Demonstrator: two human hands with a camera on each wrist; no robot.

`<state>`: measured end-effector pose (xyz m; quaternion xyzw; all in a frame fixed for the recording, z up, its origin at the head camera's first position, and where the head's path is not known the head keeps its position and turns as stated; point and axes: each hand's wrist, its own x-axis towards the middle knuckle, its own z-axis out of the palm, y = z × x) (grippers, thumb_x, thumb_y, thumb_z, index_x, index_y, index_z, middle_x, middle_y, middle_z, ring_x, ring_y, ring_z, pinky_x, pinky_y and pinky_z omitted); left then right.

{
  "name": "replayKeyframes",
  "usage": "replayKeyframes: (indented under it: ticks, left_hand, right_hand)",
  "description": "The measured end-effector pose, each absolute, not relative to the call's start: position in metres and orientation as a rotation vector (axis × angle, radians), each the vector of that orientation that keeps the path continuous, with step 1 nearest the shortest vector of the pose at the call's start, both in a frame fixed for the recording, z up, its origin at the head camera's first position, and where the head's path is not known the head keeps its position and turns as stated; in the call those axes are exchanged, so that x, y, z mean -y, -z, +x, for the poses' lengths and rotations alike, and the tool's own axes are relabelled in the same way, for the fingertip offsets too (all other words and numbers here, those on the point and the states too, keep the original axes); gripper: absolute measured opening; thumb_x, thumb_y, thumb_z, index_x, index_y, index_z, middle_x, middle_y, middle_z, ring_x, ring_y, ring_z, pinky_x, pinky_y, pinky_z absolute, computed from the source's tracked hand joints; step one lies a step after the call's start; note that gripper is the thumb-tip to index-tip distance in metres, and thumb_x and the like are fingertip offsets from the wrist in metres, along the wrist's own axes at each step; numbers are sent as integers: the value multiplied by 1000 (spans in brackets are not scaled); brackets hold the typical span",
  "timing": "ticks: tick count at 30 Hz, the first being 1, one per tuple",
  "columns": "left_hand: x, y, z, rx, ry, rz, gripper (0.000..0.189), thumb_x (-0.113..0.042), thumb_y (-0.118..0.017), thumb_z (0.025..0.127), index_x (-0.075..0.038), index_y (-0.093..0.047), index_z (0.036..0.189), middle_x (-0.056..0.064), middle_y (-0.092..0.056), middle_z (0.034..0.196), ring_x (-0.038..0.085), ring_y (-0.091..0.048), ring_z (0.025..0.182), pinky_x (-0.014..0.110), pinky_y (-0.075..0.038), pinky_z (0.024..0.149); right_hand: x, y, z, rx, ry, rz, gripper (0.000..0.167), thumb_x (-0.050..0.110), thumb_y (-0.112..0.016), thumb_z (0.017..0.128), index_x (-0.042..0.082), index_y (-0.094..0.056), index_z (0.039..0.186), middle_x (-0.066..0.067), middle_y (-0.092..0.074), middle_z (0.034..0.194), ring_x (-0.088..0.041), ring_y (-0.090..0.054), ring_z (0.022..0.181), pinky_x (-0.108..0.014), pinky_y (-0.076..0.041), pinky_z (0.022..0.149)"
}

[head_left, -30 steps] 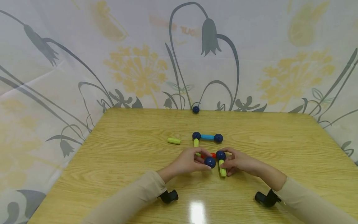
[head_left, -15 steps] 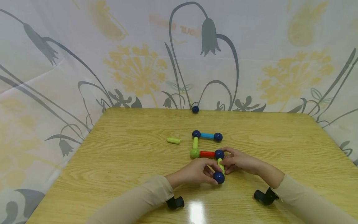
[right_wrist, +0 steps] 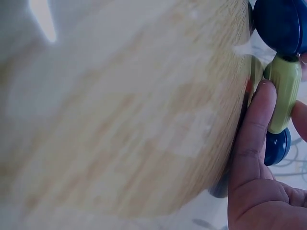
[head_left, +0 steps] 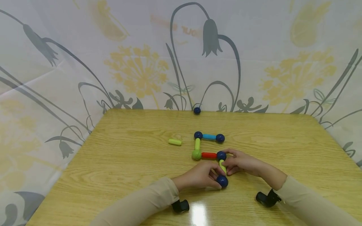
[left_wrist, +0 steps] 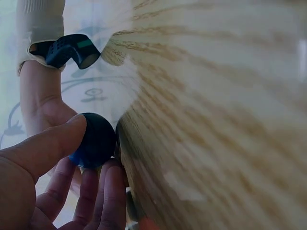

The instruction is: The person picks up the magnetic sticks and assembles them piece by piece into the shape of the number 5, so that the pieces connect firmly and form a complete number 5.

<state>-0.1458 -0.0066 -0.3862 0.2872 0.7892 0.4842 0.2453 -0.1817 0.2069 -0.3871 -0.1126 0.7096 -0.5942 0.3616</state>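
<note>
In the head view my left hand (head_left: 199, 175) pinches a navy ball (head_left: 222, 181) between thumb and fingers, low over the table. My right hand (head_left: 245, 163) grips a short yellow-green building stick (head_left: 222, 166) just beyond it. The right wrist view has that stick (right_wrist: 286, 91) with the held ball (right_wrist: 280, 24) right at one end. At its other end is another navy ball (head_left: 221, 155), joined by a red stick (head_left: 209, 155) to a green ball (head_left: 196, 154). From there a yellow-green stick (head_left: 197, 144) runs to a navy ball (head_left: 198, 135).
A blue stick (head_left: 209, 137) links that far corner to one more navy ball (head_left: 220, 138). One loose yellow-green stick (head_left: 175, 142) lies to the left. A single navy ball (head_left: 197, 110) sits at the back edge of the wooden table (head_left: 127, 135), before a patterned cloth (head_left: 254, 62).
My left hand has carried its ball right and toward me, to the near end of the stick in my right hand. The green ball and red stick have come into sight.
</note>
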Motion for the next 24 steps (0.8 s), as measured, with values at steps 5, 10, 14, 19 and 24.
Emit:
replayKeyframes:
  ticks: [5, 10, 14, 19, 24]
  left_hand:
    - [4, 388, -146, -2192, -1306, 784, 29, -4, -78, 75, -5, -66, 101, -6, -63, 91, 0, -59, 77, 14, -49, 68]
    - [7, 389, -147, -2181, -1310, 774, 28, -6, -77, 76, -6, -66, 102, -7, -63, 91, 0, -59, 77, 15, -49, 70]
    - [13, 388, -149, -2163, -1337, 736, 26, -7, -76, 78, -7, -66, 103, -7, -61, 90, 1, -59, 77, 16, -49, 71]
    - [23, 382, -154, -2210, -1379, 715, 25, -10, -75, 80, -7, -66, 103, -2, -61, 90, 4, -59, 77, 18, -49, 70]
    - [37, 377, -160, -2276, -1413, 706, 23, -11, -74, 81, -6, -66, 103, 3, -62, 93, 6, -59, 78, 20, -49, 71]
  right_hand:
    - [-206, 388, -181, -1819, 1534, -304, 72, 10, -54, 92, -12, -7, 141, -8, -65, 81, -16, -63, 70, -31, -54, 71]
    - [-205, 388, -181, -1819, 1530, -317, 73, 12, -55, 92, -12, -6, 141, -9, -66, 82, -17, -64, 72, -31, -54, 71]
    - [-205, 388, -181, -1822, 1527, -316, 74, 13, -56, 92, -12, -6, 141, -10, -64, 84, -17, -63, 71, -31, -54, 71]
    - [-205, 388, -181, -1817, 1530, -315, 73, 12, -57, 91, -12, -8, 140, -8, -62, 81, -15, -62, 68, -30, -54, 70]
    - [-204, 388, -181, -1821, 1532, -304, 71, 11, -58, 90, -12, -11, 139, -8, -62, 80, -15, -62, 67, -30, -54, 69]
